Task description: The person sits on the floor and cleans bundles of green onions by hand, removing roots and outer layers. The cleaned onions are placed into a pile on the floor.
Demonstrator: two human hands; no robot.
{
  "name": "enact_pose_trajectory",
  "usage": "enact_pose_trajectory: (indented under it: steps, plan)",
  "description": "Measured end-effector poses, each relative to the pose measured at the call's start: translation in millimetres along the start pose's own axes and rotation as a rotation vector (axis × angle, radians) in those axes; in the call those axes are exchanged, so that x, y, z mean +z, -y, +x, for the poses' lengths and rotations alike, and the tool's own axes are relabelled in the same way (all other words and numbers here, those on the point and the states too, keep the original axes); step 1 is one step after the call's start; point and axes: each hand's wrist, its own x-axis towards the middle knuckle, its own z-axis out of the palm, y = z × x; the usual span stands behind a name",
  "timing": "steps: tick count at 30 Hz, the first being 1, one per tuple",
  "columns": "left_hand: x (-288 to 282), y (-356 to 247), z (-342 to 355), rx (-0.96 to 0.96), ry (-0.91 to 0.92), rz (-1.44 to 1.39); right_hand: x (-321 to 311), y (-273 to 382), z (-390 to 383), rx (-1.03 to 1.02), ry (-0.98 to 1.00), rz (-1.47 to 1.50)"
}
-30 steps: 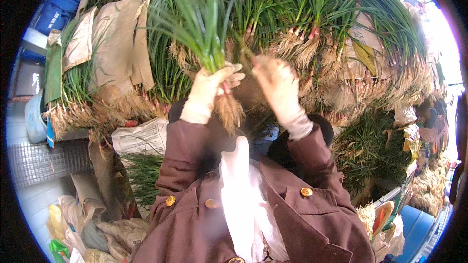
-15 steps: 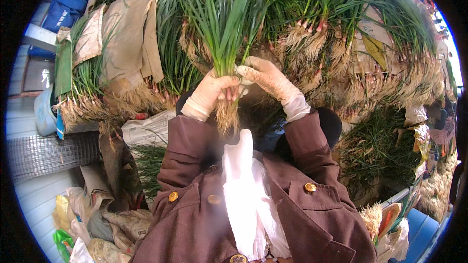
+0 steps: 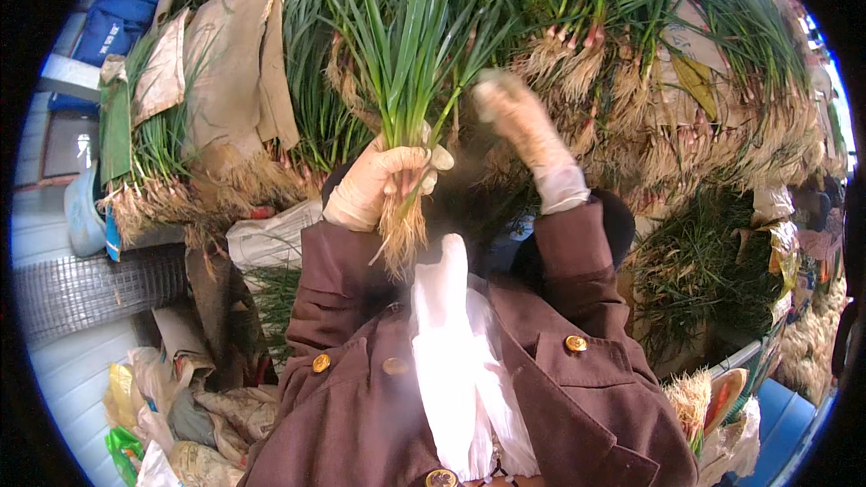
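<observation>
Crumpled tan and grey plastic bags (image 3: 216,424) lie at lower left; their contents cannot be made out. At lower right, a creased translucent plastic bag (image 3: 732,444) sits beside a tuft of straw-coloured roots (image 3: 690,397). The pale-gloved left hand (image 3: 377,182) is closed around a bunch of long green stalks (image 3: 410,99), leaves pointing up and away, roots hanging below the fingers. The blurred, pale-gloved right hand (image 3: 523,122) is just right of the bunch; whether it holds anything cannot be told. The root-fringed near edge of a broad green-stalk pile (image 3: 744,45) runs beyond both hands. A dark gap opens between the brown-sleeved forearms (image 3: 573,243).
</observation>
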Motion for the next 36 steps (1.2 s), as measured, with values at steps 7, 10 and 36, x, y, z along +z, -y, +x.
enact_pose_trajectory:
  steps: [7, 10, 36]
  plan:
    - [8.8, -17.7, 2.5, -0.026, -0.027, 0.253, -28.7, 6.1, 0.8, -0.232, -0.387, 0.300]
    - [4.4, -8.5, 13.5, 0.056, -0.068, 0.266, -39.7, 18.5, -19.0, -0.175, -0.210, 0.312]
    - [-35.5, -51.8, 12.6, 0.208, -0.434, 0.468, 27.4, -81.3, 44.5, 0.121, 0.177, -1.070]
